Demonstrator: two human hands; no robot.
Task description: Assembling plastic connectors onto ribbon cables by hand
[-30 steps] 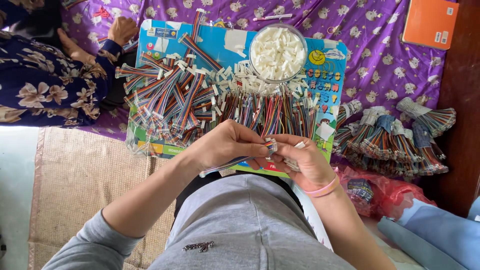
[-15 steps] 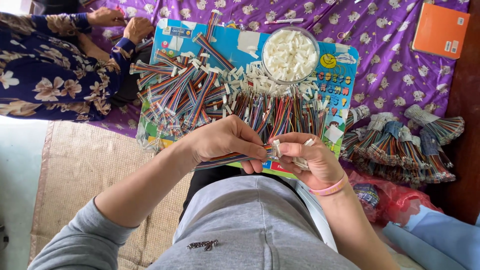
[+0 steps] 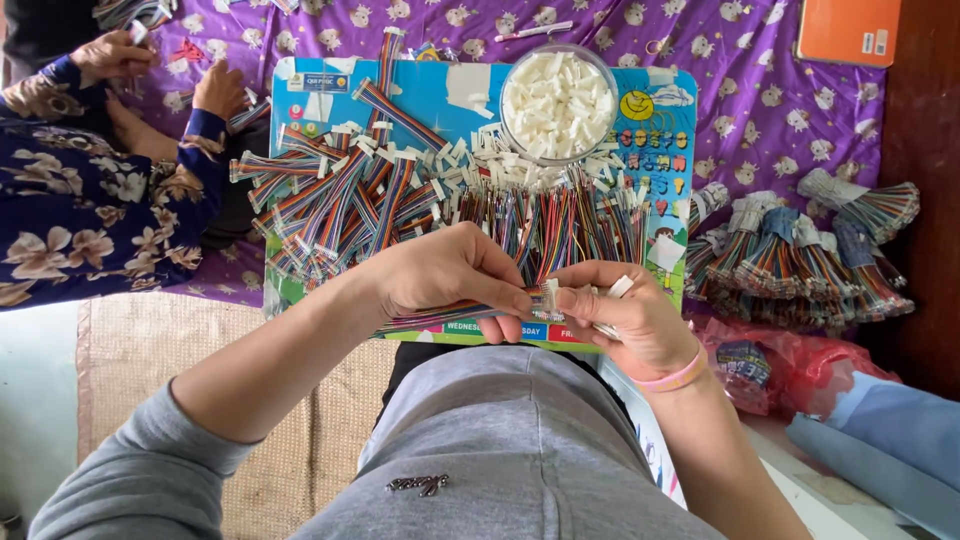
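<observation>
Slightly raised since before, both hands meet: left hand pinches a ribbon cable, right hand pinches a white connector; finished cables are piled, loose wires remain.

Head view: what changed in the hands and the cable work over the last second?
Little changed. The left hand still pinches the multicoloured ribbon cable, and the right hand still holds the white connector at its end, fingers closing in slightly. The board, the bowl of connectors and the bundles stayed put; only the camera shifted.
</observation>
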